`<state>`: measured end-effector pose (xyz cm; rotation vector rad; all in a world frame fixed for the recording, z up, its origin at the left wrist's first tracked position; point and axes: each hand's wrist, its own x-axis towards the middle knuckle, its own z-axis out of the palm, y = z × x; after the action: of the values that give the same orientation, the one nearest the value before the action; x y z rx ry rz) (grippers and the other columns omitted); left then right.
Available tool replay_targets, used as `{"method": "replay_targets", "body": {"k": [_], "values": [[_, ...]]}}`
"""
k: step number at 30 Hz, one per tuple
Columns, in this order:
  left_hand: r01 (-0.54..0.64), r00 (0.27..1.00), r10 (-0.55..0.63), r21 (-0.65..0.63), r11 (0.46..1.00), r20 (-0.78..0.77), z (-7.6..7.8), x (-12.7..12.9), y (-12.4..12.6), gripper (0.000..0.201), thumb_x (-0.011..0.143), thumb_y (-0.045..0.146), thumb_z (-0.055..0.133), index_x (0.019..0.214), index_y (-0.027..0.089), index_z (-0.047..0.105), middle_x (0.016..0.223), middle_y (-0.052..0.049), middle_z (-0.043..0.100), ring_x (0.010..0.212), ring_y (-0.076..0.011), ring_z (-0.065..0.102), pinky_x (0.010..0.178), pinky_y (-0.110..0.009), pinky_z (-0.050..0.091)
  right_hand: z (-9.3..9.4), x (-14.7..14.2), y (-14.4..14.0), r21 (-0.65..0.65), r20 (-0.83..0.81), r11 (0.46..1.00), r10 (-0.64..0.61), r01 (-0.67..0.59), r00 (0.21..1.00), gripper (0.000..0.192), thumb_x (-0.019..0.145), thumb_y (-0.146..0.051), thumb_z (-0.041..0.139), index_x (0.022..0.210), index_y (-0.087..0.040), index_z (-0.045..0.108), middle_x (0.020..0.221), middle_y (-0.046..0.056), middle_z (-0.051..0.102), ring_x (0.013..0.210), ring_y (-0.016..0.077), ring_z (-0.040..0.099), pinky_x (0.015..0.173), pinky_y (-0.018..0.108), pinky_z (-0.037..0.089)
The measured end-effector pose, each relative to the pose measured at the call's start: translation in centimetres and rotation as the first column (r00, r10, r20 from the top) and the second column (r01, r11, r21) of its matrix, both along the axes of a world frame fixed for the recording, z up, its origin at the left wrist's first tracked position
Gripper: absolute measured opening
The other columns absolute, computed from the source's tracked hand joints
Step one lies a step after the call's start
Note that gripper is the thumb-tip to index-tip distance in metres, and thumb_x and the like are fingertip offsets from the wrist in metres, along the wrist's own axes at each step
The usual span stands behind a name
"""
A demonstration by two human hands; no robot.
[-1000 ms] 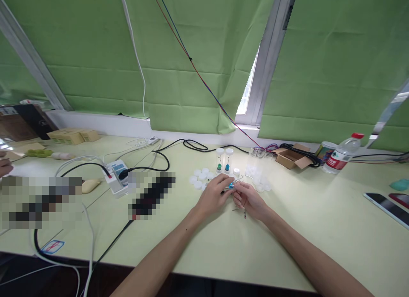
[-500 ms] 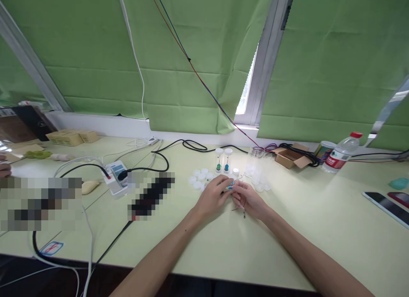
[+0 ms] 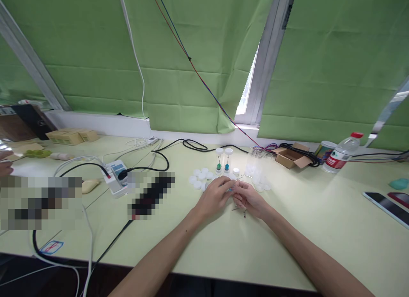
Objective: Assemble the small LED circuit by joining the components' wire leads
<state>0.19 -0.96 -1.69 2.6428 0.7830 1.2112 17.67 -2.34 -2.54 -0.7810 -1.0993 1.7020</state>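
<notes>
My left hand (image 3: 216, 194) and my right hand (image 3: 252, 200) meet over the table with fingertips pinched together. A small blue piece (image 3: 230, 189) shows between them, mostly covered by the fingers, so its kind is unclear. Just below my right hand lie thin metal pieces (image 3: 244, 214). Beyond the hands stand two clear capped tubes, a tube with a green piece inside (image 3: 219, 166) and a tube with a blue piece inside (image 3: 226, 166). Several round white caps (image 3: 197, 185) are scattered beside my left hand.
Clear containers (image 3: 252, 162) stand behind my right hand, near an open cardboard box (image 3: 291, 157) and a water bottle (image 3: 340, 155). A phone (image 3: 388, 207) lies at right. On the left are a power strip (image 3: 115, 177), cables and another person's hand (image 3: 5, 162).
My fingers have closed in slightly around the small blue piece, so less of it shows. Both hands stay at nearly the same place. The other person's hand at far left has shifted a little.
</notes>
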Motion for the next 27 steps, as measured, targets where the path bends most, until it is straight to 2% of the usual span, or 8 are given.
{"method": "replay_targets", "body": {"k": [6, 11, 16, 19, 23, 27], "values": [[-0.027, 0.998, 0.029, -0.033, 0.999, 0.058, 0.12, 0.18, -0.03, 0.026, 0.096, 0.023, 0.048, 0.119, 0.024, 0.058, 0.107, -0.008, 0.062, 0.097, -0.0194, 0.061, 0.082, -0.034, 0.052, 0.05, 0.03, 0.03, 0.052, 0.007, 0.996, -0.067, 0.066, 0.998, 0.037, 0.077, -0.043, 0.076, 0.07, -0.02, 0.049, 0.049, -0.009, 0.043, 0.035, 0.0051, 0.039, 0.033, 0.017, 0.031], [-0.058, 0.989, 0.064, -0.052, 0.997, 0.134, 0.17, 0.33, -0.08, 0.027, 0.095, 0.026, 0.051, 0.121, 0.023, 0.056, 0.113, -0.008, 0.06, 0.104, -0.02, 0.06, 0.087, -0.034, 0.051, 0.22, -0.1, 0.05, 0.177, 0.094, 0.962, -0.227, 0.208, 0.969, 0.043, 0.077, -0.053, 0.073, 0.066, -0.02, 0.048, 0.049, -0.007, 0.044, 0.037, 0.0071, 0.042, 0.033, 0.019, 0.029], [-0.144, 0.945, 0.155, -0.061, 0.988, 0.289, 0.44, 0.47, -0.06, 0.027, 0.093, 0.028, 0.056, 0.119, 0.023, 0.054, 0.102, -0.007, 0.061, 0.088, -0.017, 0.061, 0.08, -0.032, 0.051, 0.11, -0.08, 0.11, 0.312, 0.195, 0.867, -0.458, 0.388, 0.867, 0.043, 0.081, -0.055, 0.067, 0.065, -0.022, 0.046, 0.047, -0.006, 0.045, 0.035, 0.0089, 0.041, 0.033, 0.023, 0.03], [-0.209, 0.899, 0.231, -0.1, 0.973, 0.372, 0.62, 0.54, -0.04, 0.026, 0.091, 0.029, 0.058, 0.116, 0.022, 0.051, 0.098, -0.006, 0.062, 0.086, -0.0167, 0.06, 0.079, -0.032, 0.051, -0.04, 0.13, 0.17, 0.386, 0.267, 0.807, -0.561, 0.446, 0.784, 0.038, 0.082, -0.053, 0.066, 0.068, -0.022, 0.05, 0.048, -0.005, 0.047, 0.037, 0.0108, 0.042, 0.037, 0.024, 0.031], [-0.247, 0.842, 0.313, -0.201, 0.948, 0.439, 0.72, 0.61, -0.06, 0.025, 0.091, 0.03, 0.057, 0.113, 0.022, 0.049, 0.097, -0.005, 0.061, 0.086, -0.0164, 0.06, 0.08, -0.033, 0.051, -0.18, 0.27, 0.09, 0.466, 0.326, 0.761, -0.622, 0.452, 0.712, 0.026, 0.08, -0.045, 0.069, 0.078, -0.022, 0.058, 0.067, 0.0, 0.059, 0.043, 0.0123, 0.049, 0.043, 0.027, 0.036], [-0.263, 0.804, 0.371, -0.282, 0.923, 0.464, 0.81, 0.61, -0.01, 0.023, 0.091, 0.032, 0.056, 0.11, 0.021, 0.049, 0.098, -0.006, 0.061, 0.087, -0.017, 0.06, 0.08, -0.034, 0.05, -0.23, 0.13, -0.13, 0.545, 0.409, 0.737, -0.65, 0.4, 0.641, 0.014, 0.081, -0.035, 0.066, 0.086, -0.023, 0.063, 0.08, 0.002, 0.062, 0.045, 0.0113, 0.045, 0.048, 0.029, 0.038]]}}
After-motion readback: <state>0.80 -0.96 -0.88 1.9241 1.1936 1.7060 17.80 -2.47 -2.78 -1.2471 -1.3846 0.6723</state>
